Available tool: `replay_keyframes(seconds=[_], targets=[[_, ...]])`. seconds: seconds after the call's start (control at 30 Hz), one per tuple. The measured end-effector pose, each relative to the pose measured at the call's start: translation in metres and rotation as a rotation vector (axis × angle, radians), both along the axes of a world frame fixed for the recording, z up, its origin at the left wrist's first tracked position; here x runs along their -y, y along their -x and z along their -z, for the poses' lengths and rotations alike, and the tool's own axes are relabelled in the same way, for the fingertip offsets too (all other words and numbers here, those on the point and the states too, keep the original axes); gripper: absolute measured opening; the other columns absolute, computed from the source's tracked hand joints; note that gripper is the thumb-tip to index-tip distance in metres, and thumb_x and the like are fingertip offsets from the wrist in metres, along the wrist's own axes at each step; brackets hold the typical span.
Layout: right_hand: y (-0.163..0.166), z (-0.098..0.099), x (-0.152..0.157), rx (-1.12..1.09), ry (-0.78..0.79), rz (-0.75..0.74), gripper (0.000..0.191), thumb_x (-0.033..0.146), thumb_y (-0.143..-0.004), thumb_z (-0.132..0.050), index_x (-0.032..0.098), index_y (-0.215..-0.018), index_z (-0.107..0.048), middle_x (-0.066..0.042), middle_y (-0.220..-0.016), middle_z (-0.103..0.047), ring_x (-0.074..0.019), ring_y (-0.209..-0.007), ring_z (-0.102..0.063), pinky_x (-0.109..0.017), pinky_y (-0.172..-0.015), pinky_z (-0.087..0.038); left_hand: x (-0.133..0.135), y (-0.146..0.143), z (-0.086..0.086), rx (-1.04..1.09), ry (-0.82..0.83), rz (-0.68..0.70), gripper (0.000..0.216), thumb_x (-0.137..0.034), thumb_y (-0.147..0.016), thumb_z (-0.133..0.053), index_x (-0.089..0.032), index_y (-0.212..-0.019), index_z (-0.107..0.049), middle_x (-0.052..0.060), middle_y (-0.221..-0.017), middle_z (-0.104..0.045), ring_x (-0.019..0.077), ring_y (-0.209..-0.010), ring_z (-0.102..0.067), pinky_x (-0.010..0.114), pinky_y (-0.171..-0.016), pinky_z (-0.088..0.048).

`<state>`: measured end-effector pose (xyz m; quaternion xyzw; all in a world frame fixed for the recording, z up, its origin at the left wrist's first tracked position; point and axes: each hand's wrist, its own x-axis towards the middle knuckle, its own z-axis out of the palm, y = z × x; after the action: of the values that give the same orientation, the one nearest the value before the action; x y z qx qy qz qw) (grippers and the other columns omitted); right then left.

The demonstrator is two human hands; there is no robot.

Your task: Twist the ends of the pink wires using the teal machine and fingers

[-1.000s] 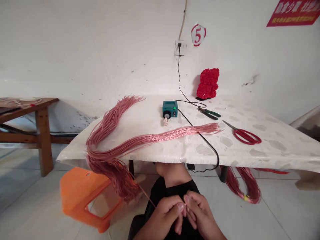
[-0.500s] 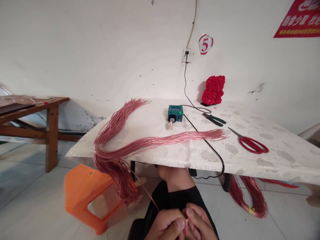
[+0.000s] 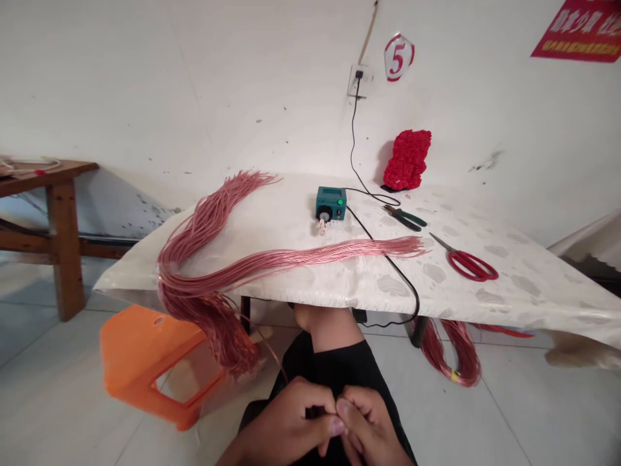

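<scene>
My left hand [image 3: 301, 414] and my right hand [image 3: 366, 421] meet low in the middle, over dark shorts. Thumb and fingertips of both are pinched together. A thin pink wire [image 3: 272, 349] runs down from the hanging bundle to my left hand. Its end between the fingertips is mostly hidden, so exactly how the right fingers grip it is hard to see. The long bundle of pink wires [image 3: 272, 260] bends at the table's left edge, with part lying across the tabletop and part hanging down.
A teal box [image 3: 332, 202] with a round front knob and black cords stands mid-table. Pliers [image 3: 406, 219], red-handled scissors [image 3: 470, 265] and a red fluffy block [image 3: 407, 160] lie beyond, right. An orange stool [image 3: 140, 359] is left; another wire coil [image 3: 456, 356] hangs below the table [image 3: 548, 317].
The view has shifted, so the table things sit higher and further left. My hands show more fully, with wrists turned; the pale wire tip seen between the fingers is now hidden.
</scene>
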<state>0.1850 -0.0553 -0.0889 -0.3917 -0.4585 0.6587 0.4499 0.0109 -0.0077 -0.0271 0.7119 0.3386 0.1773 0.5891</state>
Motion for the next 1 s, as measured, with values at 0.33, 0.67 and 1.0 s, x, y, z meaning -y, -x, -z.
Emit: replay_keyframes(seconds=[0.33, 0.67, 1.0], targets=[[0.014, -0.034, 0.011, -0.412, 0.129, 0.095, 0.054, 0.052, -0.095, -0.065, 0.021, -0.059, -0.039, 0.013, -0.036, -0.026, -0.0018, -0.026, -0.023, -0.015, -0.033, -0.019, 0.010, -0.009, 0.002, 0.353, 0.144, -0.065, 0.051, -0.060, -0.096, -0.059, -0.015, -0.070, -0.060, -0.002, -0.051, -0.053, 0.0087, -0.047, -0.050, 0.020, -0.051, -0.038], [0.002, -0.054, 0.008, -0.296, 0.029, 0.124, 0.041, 0.040, -0.102, -0.061, 0.019, -0.067, -0.053, 0.012, -0.042, -0.038, -0.0038, -0.029, -0.036, -0.017, -0.035, -0.026, 0.004, -0.005, -0.024, 0.291, 0.106, -0.048, 0.030, -0.031, -0.100, -0.055, -0.015, -0.075, -0.062, -0.003, -0.058, -0.059, 0.0091, -0.054, -0.056, 0.021, -0.056, -0.041], [-0.010, -0.067, -0.002, 0.051, -0.162, 0.127, 0.041, 0.040, -0.104, -0.058, 0.019, -0.069, -0.061, 0.007, -0.048, -0.053, -0.0069, -0.039, -0.050, -0.020, -0.043, -0.040, 0.003, 0.003, -0.027, 0.151, 0.030, -0.016, 0.026, -0.029, -0.104, -0.046, -0.017, -0.089, -0.065, -0.004, -0.065, -0.058, 0.0086, -0.055, -0.052, 0.020, -0.054, -0.042]])
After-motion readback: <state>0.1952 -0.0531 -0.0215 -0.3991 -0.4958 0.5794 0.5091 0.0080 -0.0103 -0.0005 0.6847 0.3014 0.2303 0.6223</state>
